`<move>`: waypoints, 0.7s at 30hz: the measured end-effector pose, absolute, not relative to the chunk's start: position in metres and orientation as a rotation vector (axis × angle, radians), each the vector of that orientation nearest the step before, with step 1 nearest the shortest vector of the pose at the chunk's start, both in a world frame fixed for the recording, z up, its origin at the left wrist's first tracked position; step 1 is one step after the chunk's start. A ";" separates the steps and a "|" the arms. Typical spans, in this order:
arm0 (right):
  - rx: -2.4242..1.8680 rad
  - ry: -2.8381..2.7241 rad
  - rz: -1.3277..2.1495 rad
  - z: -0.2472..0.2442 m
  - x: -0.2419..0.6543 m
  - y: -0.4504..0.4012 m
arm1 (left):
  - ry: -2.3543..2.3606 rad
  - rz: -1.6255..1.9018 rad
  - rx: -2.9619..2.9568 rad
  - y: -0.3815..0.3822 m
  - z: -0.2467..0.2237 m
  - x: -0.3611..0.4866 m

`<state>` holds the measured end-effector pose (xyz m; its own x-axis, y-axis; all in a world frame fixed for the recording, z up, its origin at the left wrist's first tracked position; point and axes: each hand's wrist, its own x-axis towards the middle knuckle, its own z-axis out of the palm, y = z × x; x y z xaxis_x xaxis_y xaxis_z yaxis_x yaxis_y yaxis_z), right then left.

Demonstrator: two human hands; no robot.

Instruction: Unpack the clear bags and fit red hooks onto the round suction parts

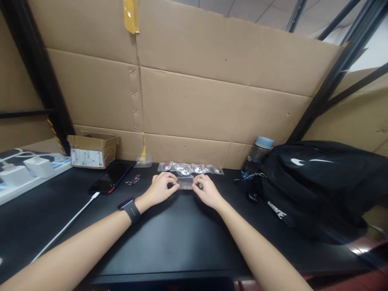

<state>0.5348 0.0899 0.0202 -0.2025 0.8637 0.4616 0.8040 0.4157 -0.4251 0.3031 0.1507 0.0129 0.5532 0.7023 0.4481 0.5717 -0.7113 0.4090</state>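
Observation:
A small clear plastic bag (pixel 185 182) lies between my hands on the black table (pixel 169 242). My left hand (pixel 162 187) pinches its left edge between thumb and fingers. At the opposite edge, my right hand (pixel 207 190) pinches it in the same way. What the bag contains is too small to make out. Just behind my hands runs a row of clear packets (pixel 188 168) with round silvery and red items inside. A dark watch is on my left wrist.
On the left are a phone (pixel 112 178) with a white cable, an open cardboard box (pixel 93 151), a small keychain-like item (pixel 133 180) and a power strip (pixel 60 165). A bottle (pixel 256 157) and a black bag (pixel 318 190) stand right. Cardboard (pixel 194 109) walls the back.

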 end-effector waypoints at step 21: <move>-1.672 -2.219 -0.278 0.021 0.511 0.081 | 0.890 0.799 2.846 0.141 0.016 0.310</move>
